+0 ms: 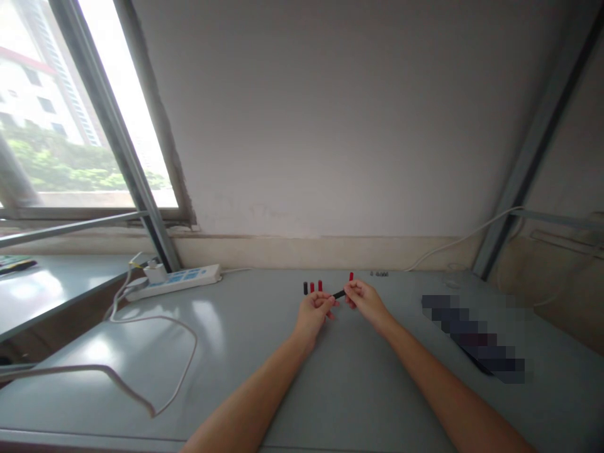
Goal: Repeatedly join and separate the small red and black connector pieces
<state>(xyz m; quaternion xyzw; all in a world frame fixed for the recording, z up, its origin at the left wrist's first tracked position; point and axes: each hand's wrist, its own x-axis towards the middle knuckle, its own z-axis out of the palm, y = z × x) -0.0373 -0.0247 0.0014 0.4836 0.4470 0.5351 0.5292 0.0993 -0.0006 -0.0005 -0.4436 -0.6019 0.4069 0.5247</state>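
Both hands meet over the grey table, pinching a short black cylinder (339, 294) from its two ends. My left hand (312, 313) has its fingers closed on the near-left end. The far-right end sits between the thumb and fingers of my right hand (365, 300). Just beyond my left hand stand a similar black cylinder (305, 288) and two red ones, a red cylinder (312, 287) and another red cylinder (320, 285). One more red piece (351, 276) shows right behind my right hand, partly hidden. Exactly what these pieces are is too small to tell.
Several tiny dark pieces (380, 274) lie in a row near the wall. A white power strip (177, 281) with a looping cable (193, 343) occupies the table's left side. To the right lies a dark, pixelated object (472, 340). Metal posts (514, 157) frame the table (245, 371).
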